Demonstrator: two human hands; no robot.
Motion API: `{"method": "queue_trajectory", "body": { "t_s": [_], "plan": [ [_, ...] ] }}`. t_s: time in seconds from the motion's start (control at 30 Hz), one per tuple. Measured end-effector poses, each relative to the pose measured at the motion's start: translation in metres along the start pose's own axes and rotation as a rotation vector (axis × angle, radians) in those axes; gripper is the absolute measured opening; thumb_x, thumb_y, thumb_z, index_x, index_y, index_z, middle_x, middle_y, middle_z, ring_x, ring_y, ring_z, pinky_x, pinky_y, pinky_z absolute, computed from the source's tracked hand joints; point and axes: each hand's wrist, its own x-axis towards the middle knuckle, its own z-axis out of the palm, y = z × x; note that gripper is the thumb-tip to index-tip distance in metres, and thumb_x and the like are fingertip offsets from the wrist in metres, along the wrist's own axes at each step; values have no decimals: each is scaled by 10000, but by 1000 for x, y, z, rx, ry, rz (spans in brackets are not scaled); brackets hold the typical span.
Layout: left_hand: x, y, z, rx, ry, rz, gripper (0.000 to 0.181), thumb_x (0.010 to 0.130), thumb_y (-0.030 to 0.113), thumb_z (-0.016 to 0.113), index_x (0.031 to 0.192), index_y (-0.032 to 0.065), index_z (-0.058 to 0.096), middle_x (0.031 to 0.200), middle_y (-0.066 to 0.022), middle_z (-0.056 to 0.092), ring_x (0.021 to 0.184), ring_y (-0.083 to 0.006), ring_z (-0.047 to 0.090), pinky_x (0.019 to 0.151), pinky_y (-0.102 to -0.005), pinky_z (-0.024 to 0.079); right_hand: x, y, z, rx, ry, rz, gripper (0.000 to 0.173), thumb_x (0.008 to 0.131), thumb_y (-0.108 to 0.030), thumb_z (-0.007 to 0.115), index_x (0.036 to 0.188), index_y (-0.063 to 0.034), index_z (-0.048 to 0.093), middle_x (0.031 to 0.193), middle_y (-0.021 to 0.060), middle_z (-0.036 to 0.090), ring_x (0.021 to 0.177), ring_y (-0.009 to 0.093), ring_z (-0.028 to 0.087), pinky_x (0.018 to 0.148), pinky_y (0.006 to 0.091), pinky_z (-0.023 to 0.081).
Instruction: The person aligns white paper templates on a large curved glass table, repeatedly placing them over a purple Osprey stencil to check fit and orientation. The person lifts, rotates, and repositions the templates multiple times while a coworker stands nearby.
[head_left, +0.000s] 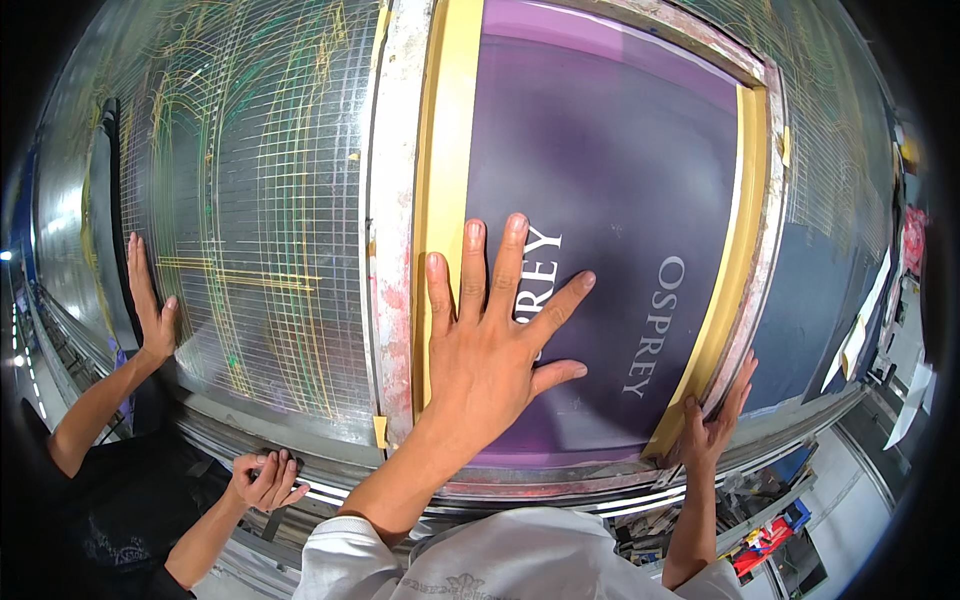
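Note:
In front of me lies a screen-printing frame (395, 150) with a purple-grey mesh screen (600, 172) stretched in it. The screen bears white lettering in two places, partly under my left hand. My left hand (487, 330) spreads its fingers over the screen's left part and holds nothing; whether its palm touches the mesh, I cannot tell. Yellow tape (450, 97) lines the frame's inner left side, and more lines the right. At the near right corner, my right hand (716, 427) grips the frame's edge, thumb on the inner side and fingers along the outside.
To the left, a co-worker's hand (150, 315) touches dark fabric (126, 225) on the table (285, 187), which is covered in coloured lines. Their other hand (270, 480) is by the table's near rail. At right lie a dark panel (787, 322) and white paper (859, 330).

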Motion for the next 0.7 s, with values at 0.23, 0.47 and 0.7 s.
{"method": "queue_trajectory", "body": {
  "t_s": [0.23,0.47,0.7],
  "plan": [
    [4,3,-1,40,-33,-21,805,648,561,805,1398,416,552,1624,-244,168,1468,-518,176,1119,-697,188,0,-1,-3,65,-24,42,893,827,-267,639,1562,6,212,1644,221,160,1539,331,81,1208,503,-61],
    [3,0,0,5,-32,-12,804,653,541,815,1400,408,552,1626,-250,156,1474,-523,146,1124,-703,156,-2,5,-3,102,-39,40,875,835,-243,646,1558,11,222,1647,226,129,1538,305,92,1203,499,-110],
    [1,2,1,-2,-43,-9,800,679,529,809,1418,402,532,1627,-256,138,1475,-531,123,1115,-722,135,-3,9,-1,159,-25,82,954,785,-318,695,1547,34,241,1627,285,136,1535,374,78,1205,537,-47]
  ]
}}
